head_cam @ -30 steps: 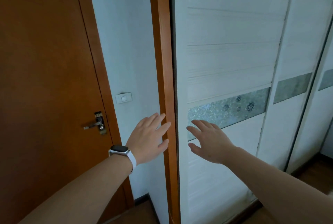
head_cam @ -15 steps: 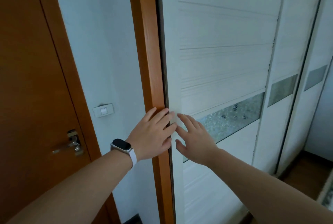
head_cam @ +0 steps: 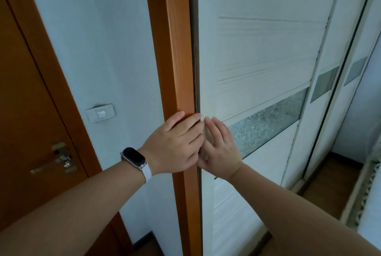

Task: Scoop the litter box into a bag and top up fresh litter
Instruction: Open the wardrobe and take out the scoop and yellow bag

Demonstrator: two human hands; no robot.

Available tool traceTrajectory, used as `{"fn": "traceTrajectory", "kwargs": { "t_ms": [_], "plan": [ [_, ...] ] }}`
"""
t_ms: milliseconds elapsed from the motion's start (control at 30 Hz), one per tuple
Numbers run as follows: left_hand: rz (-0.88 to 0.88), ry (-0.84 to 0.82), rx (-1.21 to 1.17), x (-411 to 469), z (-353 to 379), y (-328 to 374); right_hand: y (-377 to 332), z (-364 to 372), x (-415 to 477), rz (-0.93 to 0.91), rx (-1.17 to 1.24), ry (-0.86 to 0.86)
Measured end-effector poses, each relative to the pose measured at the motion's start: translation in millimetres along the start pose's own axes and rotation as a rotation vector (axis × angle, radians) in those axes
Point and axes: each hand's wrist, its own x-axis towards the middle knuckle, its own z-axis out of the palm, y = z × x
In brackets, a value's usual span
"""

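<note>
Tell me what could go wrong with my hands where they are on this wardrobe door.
1. The fingers of the left hand reach the seam between the wooden frame and the sliding door; they might get pinched there.
2. The right hand only presses flat on the smooth door, so it may slip.

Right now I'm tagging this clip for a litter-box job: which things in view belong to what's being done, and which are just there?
In use: left hand on the wooden frame; right hand flat on the white sliding door at its edge. No litter gear shows.
Just there: light switch, brown door, door handle, wristband.
</note>
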Motion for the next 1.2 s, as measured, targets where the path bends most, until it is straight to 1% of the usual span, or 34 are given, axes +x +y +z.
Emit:
{"fn": "traceTrajectory", "kwargs": {
  "t_ms": [100,200,433,500,600,733,800,900,1067,1200],
  "plan": [
    [-0.051,-0.063,0.009,-0.8,-3.3,5.6,6.9,9.0,-1.7,-0.002,0.003,0.044],
    [-0.083,-0.132,0.045,0.6,-7.9,12.1,15.6,17.5,-5.8,0.013,-0.014,0.041],
    [-0.113,-0.211,0.099,6.6,-5.2,17.5,47.4,18.8,-13.0,-0.004,-0.034,0.058],
    [-0.143,-0.220,0.117,8.6,-4.2,20.7,55.7,21.8,-14.1,0.007,-0.030,0.068],
    [-0.200,-0.218,0.147,12.2,-3.2,26.4,70.0,28.4,-13.7,-0.024,-0.025,0.096],
    [-0.256,-0.162,0.177,17.3,2.7,32.4,84.1,32.4,-15.0,-0.036,0.011,0.137],
    [-0.276,-0.151,0.195,18.3,5.0,33.2,91.5,34.2,-13.8,-0.076,0.044,0.150],
    [-0.287,-0.176,0.234,17.5,6.4,34.4,104.6,36.9,-9.7,-0.123,0.100,0.172],
    [-0.315,-0.225,0.273,17.9,4.1,36.9,108.0,41.3,-16.1,-0.115,0.127,0.183],
    [-0.309,-0.237,0.274,19.4,-1.6,38.6,111.1,38.1,-17.6,-0.101,0.103,0.162]
  ]
}}
